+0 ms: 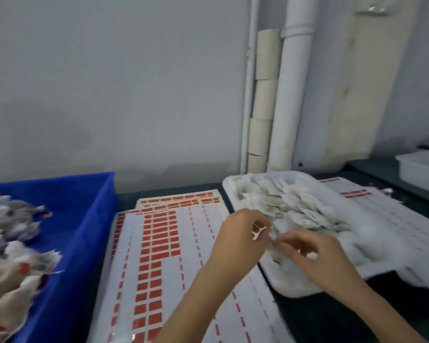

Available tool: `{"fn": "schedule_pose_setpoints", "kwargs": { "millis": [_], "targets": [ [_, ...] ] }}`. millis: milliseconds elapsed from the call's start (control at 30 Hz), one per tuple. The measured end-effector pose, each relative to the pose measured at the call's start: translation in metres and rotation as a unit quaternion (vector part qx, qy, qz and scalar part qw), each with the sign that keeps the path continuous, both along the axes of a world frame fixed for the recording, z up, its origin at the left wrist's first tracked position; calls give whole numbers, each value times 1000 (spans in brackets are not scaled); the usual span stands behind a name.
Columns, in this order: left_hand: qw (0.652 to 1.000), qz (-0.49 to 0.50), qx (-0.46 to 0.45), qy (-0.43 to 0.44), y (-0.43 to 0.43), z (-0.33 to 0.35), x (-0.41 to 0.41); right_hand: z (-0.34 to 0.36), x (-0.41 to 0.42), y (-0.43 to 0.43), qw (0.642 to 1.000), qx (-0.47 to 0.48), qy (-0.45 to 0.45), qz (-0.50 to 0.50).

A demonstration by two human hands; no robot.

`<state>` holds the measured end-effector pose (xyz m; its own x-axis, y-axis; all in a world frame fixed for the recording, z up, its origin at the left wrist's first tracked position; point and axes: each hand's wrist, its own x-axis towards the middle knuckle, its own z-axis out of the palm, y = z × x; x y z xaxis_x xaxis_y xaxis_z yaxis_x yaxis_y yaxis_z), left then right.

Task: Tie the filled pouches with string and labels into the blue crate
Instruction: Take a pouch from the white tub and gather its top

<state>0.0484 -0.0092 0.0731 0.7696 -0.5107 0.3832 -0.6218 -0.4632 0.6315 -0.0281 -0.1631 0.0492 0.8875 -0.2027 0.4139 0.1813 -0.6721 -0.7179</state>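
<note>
Left hand (pixel 240 233) and right hand (pixel 315 251) pinched on a thin string (pixel 259 230) at centre frame, over the white tray (pixel 278 280) of pouches (pixel 295 206); blue crate (pixel 84 219) at left, partly filled; risk: string slipping, knot loosening through blurred, hurried motion.

Blue crate (pixel 94 219), white tray (pixel 282 285), white sheets (pixel 203 233) gridded with red labels (pixel 159 241).

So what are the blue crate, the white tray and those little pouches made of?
The blue crate looks like moulded plastic: one even colour, smooth thick walls, a rounded rim. The white tray seems plastic too, glossy with rounded corners. The pouches look like thin paper or mesh fabric, soft, matte and crumpled; the blur leaves that open.
</note>
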Motion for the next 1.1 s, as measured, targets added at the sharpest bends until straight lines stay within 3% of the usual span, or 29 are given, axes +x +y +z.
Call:
{"fn": "schedule_pose_setpoints", "kwargs": {
  "millis": [200,367,700,767,867,1100],
  "targets": [
    [990,-107,82,41,-87,-28,14,-6,-4,-84,974,-127,56,-177],
    [980,-150,126,18,-141,-39,7,-10,-9,-126,893,-279,210,-283],
    [957,-110,258,-71,-187,-42,1,-12,0,-136,886,-226,295,-278],
    [962,-101,243,-69,-182,-40,2,-11,4,-133,882,-250,280,-284],
    [980,-92,170,-52,-165,-29,7,-8,6,-123,909,-237,193,-284],
    [993,-44,-16,-112,-61,17,21,23,23,-55,990,-67,-9,-125]
  ]
}}
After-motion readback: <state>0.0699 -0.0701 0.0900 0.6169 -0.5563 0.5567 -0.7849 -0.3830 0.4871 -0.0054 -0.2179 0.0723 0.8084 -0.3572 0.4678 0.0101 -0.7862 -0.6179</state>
